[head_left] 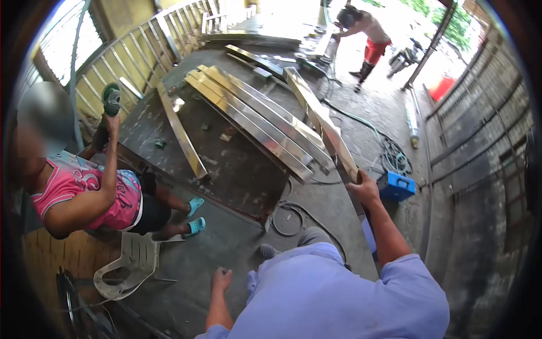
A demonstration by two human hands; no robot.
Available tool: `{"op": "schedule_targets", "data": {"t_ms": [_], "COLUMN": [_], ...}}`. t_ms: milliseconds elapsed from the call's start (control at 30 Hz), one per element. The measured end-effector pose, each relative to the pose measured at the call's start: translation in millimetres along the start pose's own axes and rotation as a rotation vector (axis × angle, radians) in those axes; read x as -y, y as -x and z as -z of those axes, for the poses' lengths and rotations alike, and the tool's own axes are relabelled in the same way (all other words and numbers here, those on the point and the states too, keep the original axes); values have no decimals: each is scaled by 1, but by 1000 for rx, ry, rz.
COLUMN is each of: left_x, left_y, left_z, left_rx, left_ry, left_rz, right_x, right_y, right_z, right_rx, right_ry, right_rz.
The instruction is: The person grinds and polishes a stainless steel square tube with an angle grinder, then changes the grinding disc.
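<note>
My right hand (365, 188) is wrapped around a long, shiny rectangular metal tube (319, 116). The tube slants from beside my body up past the right side of the dark work table (248, 195). My left hand (221, 279) hangs low at my side, its fingers curled in with nothing visible in them. Several similar metal tubes (257, 121) lie side by side across the table. Another tube (180, 133) rests apart from them, further left on the tabletop.
On the left, a person in a pink top (101, 195) holds up a green-and-grey power tool near the table. A white plastic chair (132, 263) stands below. Hoses (395, 152) and a blue box (397, 186) lie on the right. Another person (370, 34) bends over at the back.
</note>
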State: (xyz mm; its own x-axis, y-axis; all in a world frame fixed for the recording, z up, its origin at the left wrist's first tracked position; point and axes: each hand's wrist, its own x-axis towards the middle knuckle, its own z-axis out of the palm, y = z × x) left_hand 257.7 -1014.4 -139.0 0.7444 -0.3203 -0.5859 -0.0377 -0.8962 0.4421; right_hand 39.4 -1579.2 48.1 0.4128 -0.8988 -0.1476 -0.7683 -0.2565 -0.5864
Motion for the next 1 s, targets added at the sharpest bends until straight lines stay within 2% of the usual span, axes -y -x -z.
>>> {"op": "schedule_targets", "data": {"t_ms": [133, 200, 267, 300, 367, 400, 467, 600, 733, 833, 867, 967, 1000], "left_x": [98, 113, 121, 106, 59, 34, -15, -93, -127, -133, -132, -133, -137], "left_y": [12, 60, 115, 143, 173, 182, 189, 195, 202, 214, 217, 229, 231], "left_z": [-40, -61, -111, -126, -162, -178, -202, -230, -240, -251, -256, -263, -263], "left_rx": [-283, -396, -730, -749, -594, -522, -420, -340, -327, -346, -364, -461, -497], "left_ry": [428, 471, 393, 381, 436, 467, 508, 567, 614, 648, 666, 723, 737], "left_rz": [409, 451, 469, 563, 783, 830, 877, 893, 896, 891, 881, 816, 801], "right_x": [54, 95, 129, 146, 167, 176, 190, 215, 222, 197, 185, 180, 181], "right_y": [-122, -166, -208, -222, -257, -276, -308, -345, -367, -385, -395, -369, -355], "right_z": [-46, -64, -85, -91, -111, -122, -144, -170, -193, -224, -238, -224, -208], "right_rx": [75, 128, 195, 222, 272, 285, 308, 326, 381, 420, 405, 265, 202], "right_ry": [-10, 45, 114, 118, 115, 121, 143, 137, 155, 147, 152, 414, 330], "right_rz": [97, 124, 137, 144, 176, 201, 249, 295, 345, 432, 503, 760, 620]}}
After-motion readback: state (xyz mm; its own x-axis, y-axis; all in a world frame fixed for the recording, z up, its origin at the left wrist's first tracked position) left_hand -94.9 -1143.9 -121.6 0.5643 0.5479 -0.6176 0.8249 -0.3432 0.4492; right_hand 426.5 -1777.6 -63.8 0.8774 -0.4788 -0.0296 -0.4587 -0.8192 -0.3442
